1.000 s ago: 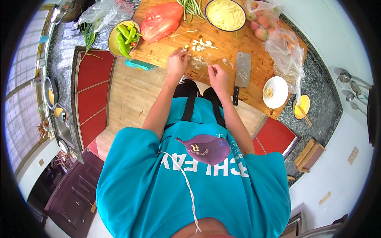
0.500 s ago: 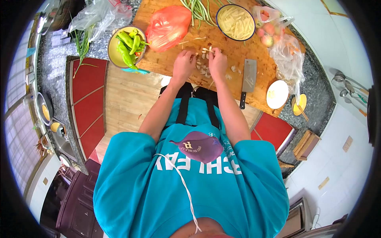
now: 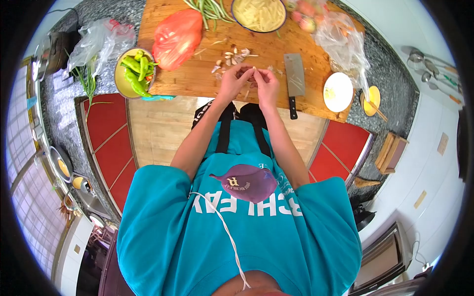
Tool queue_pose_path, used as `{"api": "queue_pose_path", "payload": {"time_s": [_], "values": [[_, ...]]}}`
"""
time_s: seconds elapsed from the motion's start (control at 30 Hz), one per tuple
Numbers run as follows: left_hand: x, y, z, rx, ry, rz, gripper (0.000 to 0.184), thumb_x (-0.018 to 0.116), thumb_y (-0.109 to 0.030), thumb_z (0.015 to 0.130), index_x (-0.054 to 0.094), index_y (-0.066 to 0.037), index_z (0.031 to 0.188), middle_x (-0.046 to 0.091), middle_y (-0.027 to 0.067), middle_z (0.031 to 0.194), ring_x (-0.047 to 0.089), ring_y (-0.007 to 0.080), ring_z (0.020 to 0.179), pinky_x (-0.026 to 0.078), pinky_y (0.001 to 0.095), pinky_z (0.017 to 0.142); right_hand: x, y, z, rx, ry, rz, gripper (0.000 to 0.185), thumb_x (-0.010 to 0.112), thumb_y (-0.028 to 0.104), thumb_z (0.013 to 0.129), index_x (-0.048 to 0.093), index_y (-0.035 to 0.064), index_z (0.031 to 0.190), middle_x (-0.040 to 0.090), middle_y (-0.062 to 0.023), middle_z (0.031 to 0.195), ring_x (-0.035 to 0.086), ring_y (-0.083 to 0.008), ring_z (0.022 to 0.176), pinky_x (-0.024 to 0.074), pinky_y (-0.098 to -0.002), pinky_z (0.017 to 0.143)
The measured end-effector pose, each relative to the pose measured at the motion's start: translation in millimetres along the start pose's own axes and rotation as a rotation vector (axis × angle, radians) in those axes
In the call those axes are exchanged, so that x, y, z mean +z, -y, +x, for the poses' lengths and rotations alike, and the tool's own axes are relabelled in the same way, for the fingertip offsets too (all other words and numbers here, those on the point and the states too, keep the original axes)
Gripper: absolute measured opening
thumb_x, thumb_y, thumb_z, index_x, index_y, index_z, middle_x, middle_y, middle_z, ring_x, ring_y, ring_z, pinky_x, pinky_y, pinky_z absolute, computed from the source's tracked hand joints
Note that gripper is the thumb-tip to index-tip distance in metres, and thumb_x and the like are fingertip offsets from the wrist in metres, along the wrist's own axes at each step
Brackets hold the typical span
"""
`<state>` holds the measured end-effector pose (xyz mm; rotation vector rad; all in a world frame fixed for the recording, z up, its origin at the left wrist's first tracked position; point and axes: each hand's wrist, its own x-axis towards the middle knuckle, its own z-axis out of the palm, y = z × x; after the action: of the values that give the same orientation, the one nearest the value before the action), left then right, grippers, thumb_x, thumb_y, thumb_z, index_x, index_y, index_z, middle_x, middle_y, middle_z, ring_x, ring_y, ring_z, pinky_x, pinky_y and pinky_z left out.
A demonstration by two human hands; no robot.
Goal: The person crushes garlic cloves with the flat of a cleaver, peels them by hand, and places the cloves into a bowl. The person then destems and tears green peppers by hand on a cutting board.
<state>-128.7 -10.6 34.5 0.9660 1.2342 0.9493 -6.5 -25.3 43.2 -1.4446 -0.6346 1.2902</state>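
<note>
— What does the head camera catch in the hands?
— The left hand point(image 3: 238, 80) and right hand point(image 3: 266, 85) meet, fingertips pinched narrow on a small pale piece point(image 3: 254, 69), partly hidden, above a brown wooden board point(image 3: 197, 81).
— And around them?
— Loose off-white garlic cloves point(image 3: 228, 61) lie near the fingers at eleven o'clock. At three o'clock rests a rectangular metal cleaver with a black handle point(image 3: 295, 74); beyond it, a round white bowl point(image 3: 338, 92).
</note>
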Motion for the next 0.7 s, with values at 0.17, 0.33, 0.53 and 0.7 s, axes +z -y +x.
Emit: {"api": "queue_pose_path", "payload": {"time_s": [0.17,0.33,0.53,0.7], "values": [[48,24,-9,-0.08,0.085,-0.06,0.019,0.066,-0.014,0.096,0.069,0.005,0.099,0.07,0.0059,0.085,0.064,0.0102,0.077,0.052,0.0255,0.069,-60,-10,-13,-0.093,0.009,-0.15,0.012,0.066,0.009,0.095,0.066,-0.0031,0.097,0.068,-0.0052,0.077,0.064,-0.0104,0.065,0.0499,-0.0247,0.055],[95,34,-13,-0.042,-0.019,0.352,0.022,0.069,-0.017,0.092,0.069,0.005,0.097,0.071,0.0101,0.077,0.065,0.0131,0.068,0.052,0.0286,0.064,-129,-1,-23,-0.321,-0.04,-0.561,0.022,0.075,0.012,0.086,0.063,0.0003,0.099,0.065,-0.0145,0.091,0.062,-0.0244,0.08,0.0505,-0.0366,0.07],[130,45,-6,0.205,-0.006,0.707,0.02,0.069,-0.015,0.089,0.069,0.002,0.1,0.071,0.0176,0.081,0.069,0.0283,0.069,0.054,0.0361,0.065,-199,-5,-25,-0.427,0.028,-1.121,0.037,0.077,0.015,0.08,0.055,-0.0015,0.104,0.058,-0.022,0.098,0.058,-0.0409,0.094,0.049,-0.0469,0.079],[135,45,-7,0.283,-0.134,0.685,0.02,0.068,-0.015,0.09,0.068,0.002,0.101,0.07,0.0187,0.08,0.069,0.0326,0.07,0.053,0.0391,0.064,-208,-7,-23,-0.311,0.181,-1.146,0.037,0.073,0.023,0.081,0.052,-0.0035,0.096,0.06,-0.0262,0.092,0.059,-0.0453,0.091,0.0496,-0.0505,0.077]]}}
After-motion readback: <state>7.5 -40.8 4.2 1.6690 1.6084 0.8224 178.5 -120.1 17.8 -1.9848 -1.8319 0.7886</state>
